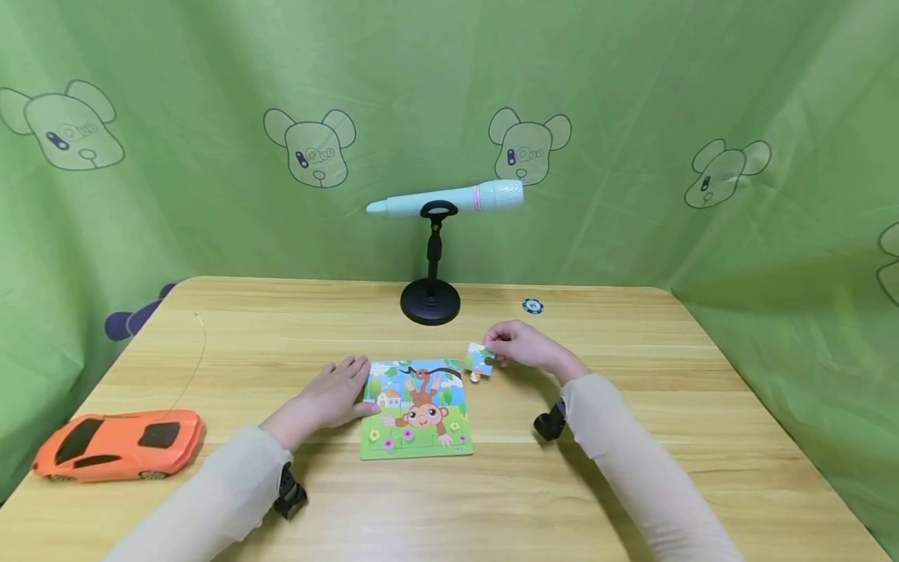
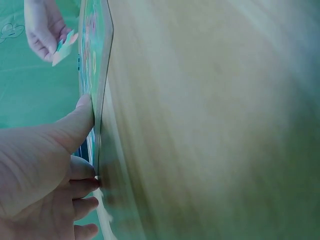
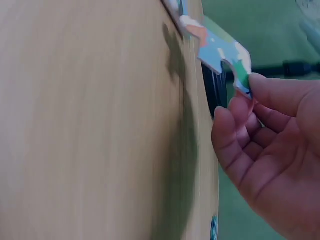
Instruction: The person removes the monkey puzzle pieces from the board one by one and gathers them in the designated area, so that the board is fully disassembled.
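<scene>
Right grip (image 1: 523,346) pinches puzzle piece (image 1: 478,360), 2-o'clock corner | likely light, stiff; best edge-held | left grip (image 1: 332,395) straight-fingered, board's (image 1: 421,449) 9-o'clock side

From the head, looks forward and down across the wooden table (image 1: 674,367) from farther off. From the left wrist, looks close and low, with table toward three o'clock, past left hand (image 2: 37,170) at eight to right hand (image 2: 42,27) at ten. From the right wrist, looks equally near, with table toward nine, jigsaw piece (image 3: 216,50) at one. Shares that piece in all three.
</scene>
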`<state>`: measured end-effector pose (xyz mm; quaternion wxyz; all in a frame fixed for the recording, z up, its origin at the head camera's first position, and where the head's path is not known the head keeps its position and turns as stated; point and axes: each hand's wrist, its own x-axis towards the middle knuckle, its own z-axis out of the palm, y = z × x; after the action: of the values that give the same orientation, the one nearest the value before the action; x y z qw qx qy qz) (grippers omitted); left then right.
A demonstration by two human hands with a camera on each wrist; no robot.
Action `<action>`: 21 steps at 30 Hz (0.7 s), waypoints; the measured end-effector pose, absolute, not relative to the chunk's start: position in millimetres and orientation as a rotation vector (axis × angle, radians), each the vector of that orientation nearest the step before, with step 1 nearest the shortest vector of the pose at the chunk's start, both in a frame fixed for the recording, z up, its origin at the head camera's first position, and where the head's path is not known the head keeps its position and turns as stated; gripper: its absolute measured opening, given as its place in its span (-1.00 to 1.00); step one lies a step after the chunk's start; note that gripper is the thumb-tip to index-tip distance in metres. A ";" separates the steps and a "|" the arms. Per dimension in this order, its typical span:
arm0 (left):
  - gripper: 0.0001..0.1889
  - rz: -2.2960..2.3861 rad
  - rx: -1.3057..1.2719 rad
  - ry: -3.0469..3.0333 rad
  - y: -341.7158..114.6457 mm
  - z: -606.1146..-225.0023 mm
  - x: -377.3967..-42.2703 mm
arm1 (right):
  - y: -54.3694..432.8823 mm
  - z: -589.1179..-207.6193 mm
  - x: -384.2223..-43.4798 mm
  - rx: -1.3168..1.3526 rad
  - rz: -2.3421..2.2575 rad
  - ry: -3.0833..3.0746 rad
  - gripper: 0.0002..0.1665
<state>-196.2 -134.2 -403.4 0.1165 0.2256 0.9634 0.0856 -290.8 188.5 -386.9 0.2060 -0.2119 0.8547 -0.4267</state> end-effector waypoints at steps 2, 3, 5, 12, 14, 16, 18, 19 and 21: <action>-0.19 0.248 0.662 2.821 -134.4 -403.0 -196.1 | 198.7 -388.8 -293.7 -0.584 -1.153 2.398 -0.83; -0.19 0.247 0.661 2.819 -134.2 -402.8 -196.2 | 203.1 -389.5 -295.0 -0.584 -1.133 2.409 -0.83; -0.20 0.247 0.659 2.817 -134.2 -402.4 -196.3 | 210.6 -391.5 -297.3 -0.579 -1.099 2.430 -0.83; -0.20 0.254 0.650 2.811 -133.9 -401.6 -196.1 | 222.2 -401.1 -305.1 -0.540 -1.011 2.485 -0.82; -0.20 0.251 0.652 2.812 -133.8 -401.9 -196.0 | 222.4 -402.4 -306.2 -0.534 -1.001 2.495 -0.82; -0.19 0.248 0.651 2.812 -133.8 -402.2 -196.1 | 221.6 -403.0 -306.4 -0.529 -0.993 2.508 -0.81; -0.19 0.247 0.651 2.813 -133.9 -402.5 -196.3 | 220.8 -403.8 -306.9 -0.525 -0.981 2.524 -0.81; -0.19 0.248 0.649 2.813 -134.0 -402.8 -196.4 | 220.5 -404.4 -307.4 -0.526 -0.973 2.533 -0.81; -0.19 0.249 0.650 2.814 -134.0 -403.1 -196.4 | 220.0 -404.8 -307.7 -0.521 -0.961 2.546 -0.81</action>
<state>-196.4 -134.0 -403.1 0.1212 0.2224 0.9636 0.0851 -307.7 220.0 -404.8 0.1843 -0.1849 0.9031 -0.3409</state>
